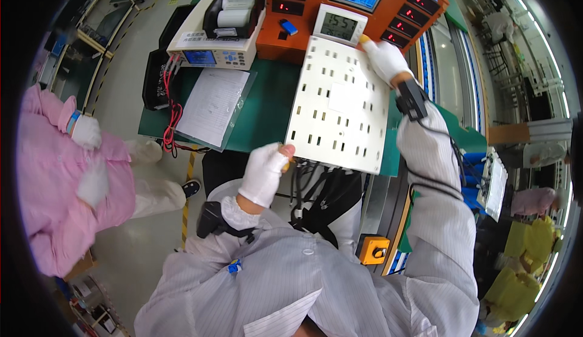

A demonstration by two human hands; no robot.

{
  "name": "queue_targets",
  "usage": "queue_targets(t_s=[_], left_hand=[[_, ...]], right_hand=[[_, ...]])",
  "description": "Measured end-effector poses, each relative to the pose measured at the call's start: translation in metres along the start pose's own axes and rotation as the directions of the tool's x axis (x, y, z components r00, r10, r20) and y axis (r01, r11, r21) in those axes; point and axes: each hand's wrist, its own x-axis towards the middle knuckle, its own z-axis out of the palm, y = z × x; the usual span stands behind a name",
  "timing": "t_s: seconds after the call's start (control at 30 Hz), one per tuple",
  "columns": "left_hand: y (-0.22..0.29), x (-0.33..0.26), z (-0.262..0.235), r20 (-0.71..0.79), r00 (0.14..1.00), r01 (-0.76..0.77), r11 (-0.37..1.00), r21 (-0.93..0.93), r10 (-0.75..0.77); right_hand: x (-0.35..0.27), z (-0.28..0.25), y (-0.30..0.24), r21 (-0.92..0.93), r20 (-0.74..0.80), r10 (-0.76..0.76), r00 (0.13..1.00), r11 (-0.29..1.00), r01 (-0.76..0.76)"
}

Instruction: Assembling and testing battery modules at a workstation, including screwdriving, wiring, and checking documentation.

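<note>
A white slotted metal panel [340,106] lies slightly tilted across the green bench, with black cables [306,179] hanging from its near edge. My left hand [262,173], in a white glove with bare fingertips, grips the panel's near left corner, thumb on top. At the far right corner, my right hand [387,61] holds the panel's edge with its fingers curled over it; some fingers are hidden. Just beyond the panel stands a small white digital clock [340,26], close to my right fingertips. What lies under the panel cannot be seen.
Behind the panel rises an orange test unit [291,24] with red displays. To its left sit a white bench meter [212,54] with red leads [172,118] and a paper sheet [212,103]. An orange switch box [373,249] is at lower right. A pink-clad person [79,179] stands left.
</note>
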Motion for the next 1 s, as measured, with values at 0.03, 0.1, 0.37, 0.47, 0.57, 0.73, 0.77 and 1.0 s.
queue_targets(t_s=[0.03,0.1,0.37,0.47,0.57,0.73,0.77,1.0], left_hand=[[0.002,0.002,-0.001,0.011,1.000,-0.026,0.999,0.020,0.026],[0.022,0.018,-0.012,0.025,0.991,-0.135,0.991,0.003,0.135],[0.057,0.133,-0.016,0.010,0.994,-0.105,0.991,0.085,0.105],[0.055,0.172,-0.005,0.041,0.998,-0.055,0.955,0.290,0.046],[0.046,0.183,0.001,0.094,0.991,-0.117,0.946,0.302,0.092],[0.079,0.165,-0.007,0.281,0.921,-0.376,0.418,0.827,0.272],[0.082,0.154,-0.014,0.350,0.857,-0.481,0.343,0.807,0.378],[0.074,0.062,-0.091,0.812,0.376,-0.869,-0.134,0.477,0.447]], right_hand=[[-0.008,0.002,0.026,0.048,-0.028,0.070,0.997,0.996,-0.069],[-0.045,0.008,0.053,0.235,-0.171,0.132,0.977,0.968,-0.089],[-0.191,0.049,0.060,0.977,0.214,0.591,0.778,-0.114,-0.182],[-0.222,0.046,0.049,0.929,0.369,0.440,0.819,-0.172,-0.327],[-0.220,0.057,0.045,0.921,0.389,0.477,0.788,-0.182,-0.345],[-0.236,0.053,0.060,0.967,0.252,0.318,0.914,-0.052,-0.249],[-0.238,0.047,0.057,0.963,0.267,0.367,0.891,-0.061,-0.263],[-0.281,0.051,0.125,0.982,0.131,0.465,0.876,0.059,-0.179]])
